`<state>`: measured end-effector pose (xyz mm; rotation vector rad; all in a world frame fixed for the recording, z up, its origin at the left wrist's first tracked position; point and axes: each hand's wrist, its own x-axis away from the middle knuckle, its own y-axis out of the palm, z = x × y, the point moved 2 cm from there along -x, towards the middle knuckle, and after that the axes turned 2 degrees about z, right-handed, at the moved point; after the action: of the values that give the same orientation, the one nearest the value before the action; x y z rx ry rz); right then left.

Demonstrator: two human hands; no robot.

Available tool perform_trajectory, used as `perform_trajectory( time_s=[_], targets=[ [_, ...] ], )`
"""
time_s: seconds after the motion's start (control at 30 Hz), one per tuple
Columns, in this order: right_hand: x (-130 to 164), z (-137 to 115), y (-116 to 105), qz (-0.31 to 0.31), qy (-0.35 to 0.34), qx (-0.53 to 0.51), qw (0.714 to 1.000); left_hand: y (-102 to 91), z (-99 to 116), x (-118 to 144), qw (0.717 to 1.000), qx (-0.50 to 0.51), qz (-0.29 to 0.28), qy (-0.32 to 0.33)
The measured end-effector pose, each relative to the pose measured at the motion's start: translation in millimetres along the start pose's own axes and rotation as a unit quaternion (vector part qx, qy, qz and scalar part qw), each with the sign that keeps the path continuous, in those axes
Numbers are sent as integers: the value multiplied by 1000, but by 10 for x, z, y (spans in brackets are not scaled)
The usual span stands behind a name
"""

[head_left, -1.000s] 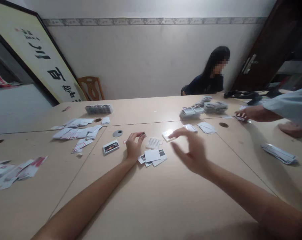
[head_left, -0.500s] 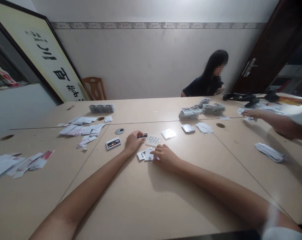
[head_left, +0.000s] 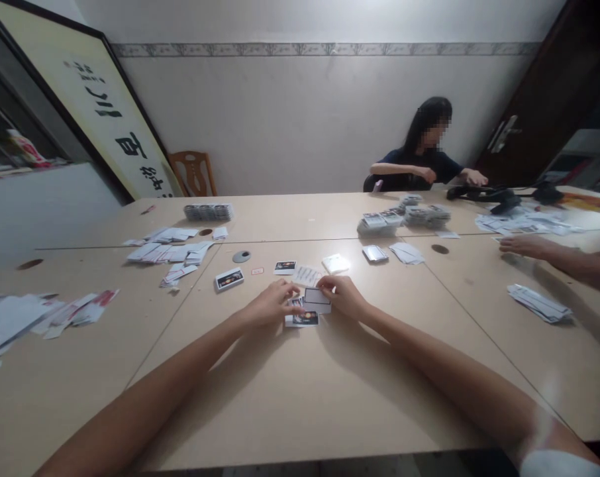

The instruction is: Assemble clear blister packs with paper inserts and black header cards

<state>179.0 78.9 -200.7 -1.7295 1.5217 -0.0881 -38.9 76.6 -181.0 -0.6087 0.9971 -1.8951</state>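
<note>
My right hand (head_left: 348,298) pinches the upper edge of a white card with a dark border (head_left: 318,296). That card is tilted above some small dark-printed cards (head_left: 306,318) on the table. My left hand (head_left: 270,305) is at the left side of these cards, fingers apart, with its thumb touching or just over them. Behind the hands lie a white card with printed lines (head_left: 308,275) and a white, shiny packet (head_left: 335,264). A single dark-printed card (head_left: 285,267) and a thicker white-edged stack with a dark top (head_left: 229,279) lie further left.
Paper slips (head_left: 171,252) are spread at the left, with more sheets (head_left: 14,324) nearer. Bundled card stacks (head_left: 379,222) stand at the back right, another row (head_left: 208,211) at the back left. A co-worker's hand (head_left: 523,246) reaches in from the right; another person (head_left: 424,146) sits opposite.
My left hand has come back from the dark-printed card, which now lies uncovered, to the cards in front. My right hand has lifted a bordered card. The person opposite has stretched out an arm.
</note>
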Motion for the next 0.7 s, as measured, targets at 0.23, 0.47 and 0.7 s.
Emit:
perform_trajectory(
  time_s=[0.23, 0.47, 0.7],
  targets=[
    [48, -54, -114, 134, 32, -2, 990, 139, 71, -99, 997, -24, -33, -62],
    [32, -29, -236, 141, 77, -2, 987, 179, 151, -159, 997, -39, -23, -59],
    [-40, 237, -543, 202, 164, 32, 965, 321, 348, -145, 985, -46, -89, 138]
  ],
)
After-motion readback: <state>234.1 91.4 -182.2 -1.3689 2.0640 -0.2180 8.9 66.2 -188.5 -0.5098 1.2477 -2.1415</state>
